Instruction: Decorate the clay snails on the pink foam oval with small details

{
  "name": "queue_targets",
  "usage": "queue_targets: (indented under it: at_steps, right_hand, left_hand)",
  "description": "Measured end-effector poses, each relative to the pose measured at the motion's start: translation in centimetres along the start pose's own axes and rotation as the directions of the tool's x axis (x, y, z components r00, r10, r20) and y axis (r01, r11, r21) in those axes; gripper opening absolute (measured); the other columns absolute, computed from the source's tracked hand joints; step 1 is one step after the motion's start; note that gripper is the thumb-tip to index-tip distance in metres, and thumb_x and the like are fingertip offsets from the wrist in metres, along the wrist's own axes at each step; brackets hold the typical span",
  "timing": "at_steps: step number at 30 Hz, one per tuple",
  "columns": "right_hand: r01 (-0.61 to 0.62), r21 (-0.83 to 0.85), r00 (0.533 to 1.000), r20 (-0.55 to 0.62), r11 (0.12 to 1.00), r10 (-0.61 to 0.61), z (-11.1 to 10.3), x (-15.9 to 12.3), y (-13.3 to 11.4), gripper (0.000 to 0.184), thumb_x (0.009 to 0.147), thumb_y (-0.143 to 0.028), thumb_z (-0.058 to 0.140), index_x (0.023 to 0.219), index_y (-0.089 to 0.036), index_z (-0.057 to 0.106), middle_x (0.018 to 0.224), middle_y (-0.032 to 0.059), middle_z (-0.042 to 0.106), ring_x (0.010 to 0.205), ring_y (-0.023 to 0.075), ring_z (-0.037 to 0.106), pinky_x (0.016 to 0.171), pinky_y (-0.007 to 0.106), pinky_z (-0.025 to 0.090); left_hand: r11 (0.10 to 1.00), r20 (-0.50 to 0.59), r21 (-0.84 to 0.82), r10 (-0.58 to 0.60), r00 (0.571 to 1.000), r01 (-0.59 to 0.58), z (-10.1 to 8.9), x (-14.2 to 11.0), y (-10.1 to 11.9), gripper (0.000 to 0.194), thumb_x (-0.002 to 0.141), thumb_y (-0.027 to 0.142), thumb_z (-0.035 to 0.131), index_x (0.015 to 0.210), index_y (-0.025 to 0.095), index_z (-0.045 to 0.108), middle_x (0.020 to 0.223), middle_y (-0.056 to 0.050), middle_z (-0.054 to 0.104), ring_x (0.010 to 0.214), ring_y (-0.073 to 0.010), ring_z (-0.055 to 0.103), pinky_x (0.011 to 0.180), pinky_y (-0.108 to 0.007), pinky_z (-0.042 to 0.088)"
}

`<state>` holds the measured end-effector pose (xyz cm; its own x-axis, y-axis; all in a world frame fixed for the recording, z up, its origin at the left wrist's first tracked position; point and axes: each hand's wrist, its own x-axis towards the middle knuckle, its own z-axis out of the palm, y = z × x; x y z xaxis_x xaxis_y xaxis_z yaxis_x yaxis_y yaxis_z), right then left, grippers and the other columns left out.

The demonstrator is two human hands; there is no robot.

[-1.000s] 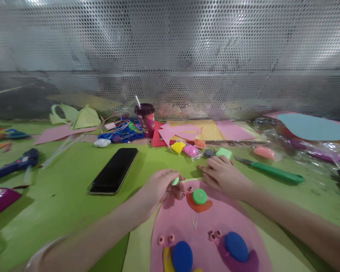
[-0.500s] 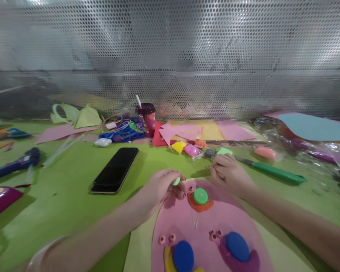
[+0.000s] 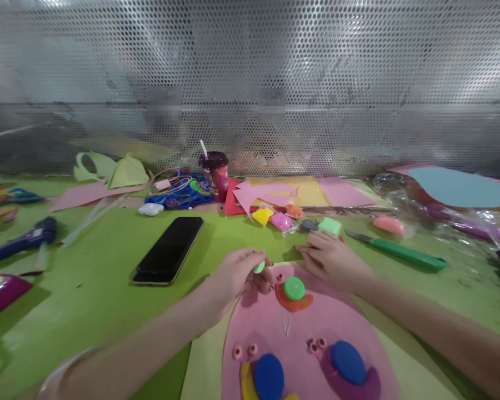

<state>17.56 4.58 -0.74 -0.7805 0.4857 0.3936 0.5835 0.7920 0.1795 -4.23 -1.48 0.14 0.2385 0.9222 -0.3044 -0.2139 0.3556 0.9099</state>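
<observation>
My left hand (image 3: 244, 275) is closed around a small pale green piece of clay (image 3: 259, 267), at the upper left edge of a pink oval sheet (image 3: 270, 333). My right hand (image 3: 331, 258) lies low over the green table at the sheet's top edge, fingers stretched out and pointing left. Anything under its fingertips is hidden. Between the hands sits an orange clay snail (image 3: 304, 304) with a green bottle cap (image 3: 294, 288) as its shell. Lower on the sheet are a purple snail (image 3: 373, 383) and a yellow snail (image 3: 246, 380), both with blue caps.
Just beyond my right hand lie a pale green block (image 3: 329, 225) and a green-handled knife (image 3: 408, 254). A phone (image 3: 169, 250) rests to the left. Further back stand a lidded cup (image 3: 215, 176), scissors (image 3: 177, 197), clay packets (image 3: 281, 221) and coloured paper. A glue gun (image 3: 20, 241) lies far left.
My right hand drew slightly right with its fingers curling, then slid back left with them extended. My left hand stays in place with the pale green clay.
</observation>
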Motion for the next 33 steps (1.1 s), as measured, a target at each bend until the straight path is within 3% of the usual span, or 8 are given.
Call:
queue_targets:
  at_steps: [4, 9, 13, 16, 20, 26, 30, 33]
  right_hand:
    - [0.001, -0.018, 1.000, 0.007, 1.000, 0.000, 0.1, -0.1, 0.0, 0.033, 0.091, -0.019, 0.038, 0.071, -0.013, 0.063, 0.068, 0.0044, 0.051, 0.067, 0.0150, 0.044, 0.066, 0.031, 0.037]
    - [-0.005, 0.026, 0.998, -0.066, 1.000, 0.007, -0.1, -0.1, -0.2, 0.035, 0.088, -0.017, 0.041, 0.057, -0.016, 0.057, 0.062, 0.0028, 0.047, 0.064, 0.0146, 0.042, 0.067, 0.032, 0.037]
    - [-0.129, 0.180, 0.971, -0.176, 0.975, 0.161, 0.1, 0.0, 0.1, 0.035, 0.087, -0.015, 0.040, 0.056, -0.015, 0.057, 0.063, 0.0031, 0.048, 0.062, 0.0134, 0.045, 0.064, 0.030, 0.038]
    - [-0.163, 0.259, 0.963, -0.169, 0.952, 0.211, 0.4, 0.0, 0.8, 0.029, 0.088, -0.017, 0.042, 0.069, -0.015, 0.064, 0.068, 0.0043, 0.051, 0.065, 0.0143, 0.048, 0.063, 0.029, 0.040]
    - [-0.089, 0.281, 0.983, -0.129, 0.956, 0.129, -0.5, 0.1, 1.4, 0.024, 0.086, -0.018, 0.045, 0.088, -0.016, 0.068, 0.074, 0.0058, 0.052, 0.071, 0.0165, 0.049, 0.066, 0.032, 0.041]
    - [0.125, 0.383, 0.991, -0.091, 0.915, -0.097, -6.0, 0.8, -0.3, 0.027, 0.084, -0.016, 0.041, 0.086, -0.023, 0.068, 0.075, 0.0054, 0.049, 0.069, 0.0165, 0.046, 0.062, 0.032, 0.040]
    - [0.167, 0.480, 0.984, -0.034, 0.861, -0.172, -7.5, -0.3, -2.7, 0.030, 0.079, -0.011, 0.041, 0.092, -0.023, 0.066, 0.071, 0.0036, 0.046, 0.062, 0.0138, 0.043, 0.054, 0.028, 0.037]
    - [0.185, 0.496, 0.975, 0.016, 0.848, -0.222, -6.7, -1.9, -4.0, 0.031, 0.074, -0.009, 0.042, 0.094, -0.020, 0.064, 0.071, 0.0041, 0.046, 0.062, 0.0144, 0.042, 0.051, 0.027, 0.036]
  left_hand:
    - [1.000, -0.002, 0.009, -0.005, 1.000, 0.005, 0.2, -0.1, 0.1, 0.017, 0.080, 0.029, 0.051, 0.071, 0.014, 0.052, 0.057, -0.002, 0.060, 0.048, -0.0107, 0.052, 0.054, -0.024, 0.039]
    - [1.000, 0.006, 0.020, -0.003, 1.000, 0.003, 0.1, -0.1, 0.1, 0.018, 0.079, 0.030, 0.053, 0.071, 0.014, 0.052, 0.058, -0.003, 0.061, 0.048, -0.0106, 0.052, 0.054, -0.023, 0.039]
    - [1.000, 0.018, 0.025, 0.015, 1.000, -0.016, -0.1, 0.0, -0.2, 0.018, 0.082, 0.029, 0.050, 0.072, 0.014, 0.052, 0.059, -0.003, 0.061, 0.049, -0.0101, 0.052, 0.053, -0.023, 0.038]
    - [0.999, 0.028, 0.029, 0.022, 0.999, -0.023, -0.2, 0.0, -0.3, 0.018, 0.083, 0.029, 0.049, 0.072, 0.014, 0.052, 0.060, -0.003, 0.061, 0.049, -0.0102, 0.052, 0.054, -0.023, 0.039]
    - [0.999, 0.040, 0.035, 0.030, 0.999, -0.032, -0.1, -0.1, -0.2, 0.018, 0.082, 0.029, 0.050, 0.071, 0.014, 0.053, 0.061, -0.003, 0.061, 0.051, -0.0104, 0.053, 0.055, -0.023, 0.040]
    - [0.992, 0.015, 0.116, 0.053, 0.998, -0.055, 0.2, 0.0, -0.2, 0.017, 0.083, 0.027, 0.048, 0.071, 0.015, 0.053, 0.059, -0.003, 0.061, 0.051, -0.0113, 0.054, 0.054, -0.023, 0.040]
    - [0.946, 0.018, 0.308, 0.095, 0.995, -0.096, 0.5, -0.4, -0.4, 0.017, 0.085, 0.029, 0.044, 0.076, 0.017, 0.051, 0.065, -0.001, 0.062, 0.046, -0.0089, 0.049, 0.047, -0.021, 0.036]
    - [0.817, -0.009, 0.546, 0.226, 0.974, -0.185, 0.8, -1.5, -0.4, 0.015, 0.086, 0.033, 0.045, 0.086, 0.021, 0.055, 0.072, 0.001, 0.060, 0.048, -0.0089, 0.044, 0.047, -0.020, 0.033]
